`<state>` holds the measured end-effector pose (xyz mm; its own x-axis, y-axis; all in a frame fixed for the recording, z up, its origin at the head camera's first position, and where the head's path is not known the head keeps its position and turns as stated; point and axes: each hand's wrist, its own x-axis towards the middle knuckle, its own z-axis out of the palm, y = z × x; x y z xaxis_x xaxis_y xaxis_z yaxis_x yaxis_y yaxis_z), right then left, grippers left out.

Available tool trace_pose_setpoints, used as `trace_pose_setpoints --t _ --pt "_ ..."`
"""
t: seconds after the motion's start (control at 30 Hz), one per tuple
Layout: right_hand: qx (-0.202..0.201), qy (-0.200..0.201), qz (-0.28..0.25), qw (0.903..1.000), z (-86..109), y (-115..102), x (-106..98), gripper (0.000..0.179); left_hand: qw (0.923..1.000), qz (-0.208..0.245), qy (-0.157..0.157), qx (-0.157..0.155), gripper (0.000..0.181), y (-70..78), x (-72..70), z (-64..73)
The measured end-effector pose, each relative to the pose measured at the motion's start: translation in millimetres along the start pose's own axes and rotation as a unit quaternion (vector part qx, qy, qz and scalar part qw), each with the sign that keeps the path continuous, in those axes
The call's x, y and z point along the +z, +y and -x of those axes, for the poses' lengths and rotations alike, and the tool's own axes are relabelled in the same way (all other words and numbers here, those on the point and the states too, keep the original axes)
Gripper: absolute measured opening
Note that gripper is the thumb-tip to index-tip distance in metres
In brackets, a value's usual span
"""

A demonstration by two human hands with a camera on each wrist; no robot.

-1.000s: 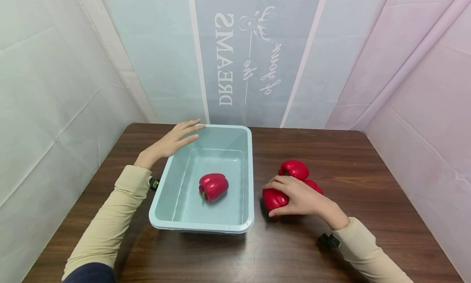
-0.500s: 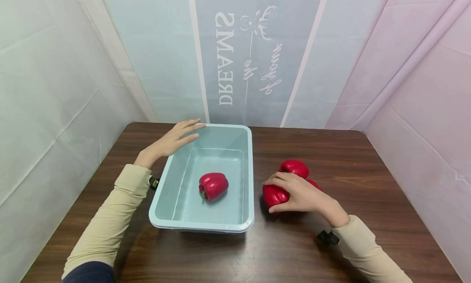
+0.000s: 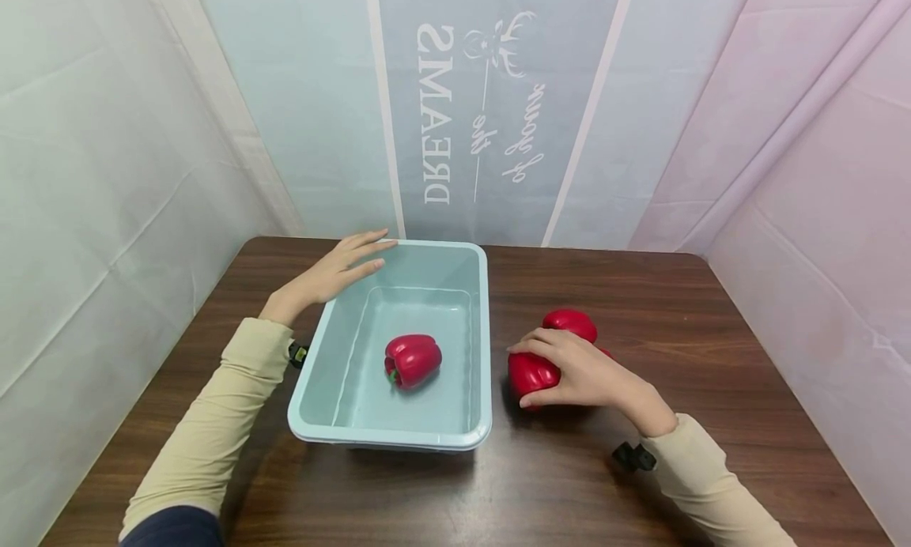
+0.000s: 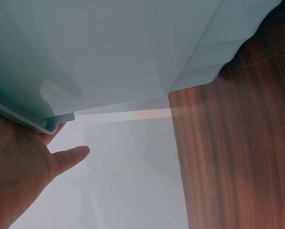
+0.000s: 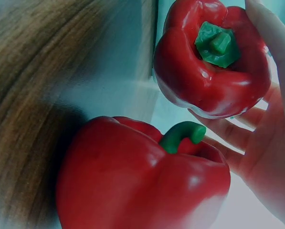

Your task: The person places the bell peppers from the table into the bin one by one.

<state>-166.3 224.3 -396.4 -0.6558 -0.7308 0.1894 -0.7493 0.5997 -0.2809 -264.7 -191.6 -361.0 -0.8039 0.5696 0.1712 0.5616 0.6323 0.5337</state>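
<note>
My right hand (image 3: 587,371) grips a red bell pepper (image 3: 532,375) to the right of the bin, fingers over its top and thumb on the near side. In the right wrist view, the held bell pepper (image 5: 214,71) turns its green stem to the camera. A second bell pepper (image 5: 142,176) lies on the table close beneath that hand. Behind the hand shows another bell pepper (image 3: 572,324). My left hand (image 3: 323,277) rests on the far left rim of a light blue plastic bin (image 3: 489,333), fingers extended. One bell pepper (image 3: 413,361) lies inside it.
The bin stands on a dark wood-grain table (image 3: 605,484), left of the loose peppers. Pale curtains (image 3: 107,175) hang along the sides, and a printed cloth (image 3: 498,136) covers the back.
My right hand and the bell pepper in it have shifted very slightly upward in the head view. The left hand and bin have stayed put.
</note>
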Motion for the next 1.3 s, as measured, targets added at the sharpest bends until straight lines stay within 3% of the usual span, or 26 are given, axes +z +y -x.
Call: trace_pose_setpoints --t 1.3 --pt "0.012 0.007 -0.012 0.9998 -5.9 -1.8 -17.1 0.071 1.0 0.006 0.007 -0.002 0.046 -0.7 0.8 -0.4"
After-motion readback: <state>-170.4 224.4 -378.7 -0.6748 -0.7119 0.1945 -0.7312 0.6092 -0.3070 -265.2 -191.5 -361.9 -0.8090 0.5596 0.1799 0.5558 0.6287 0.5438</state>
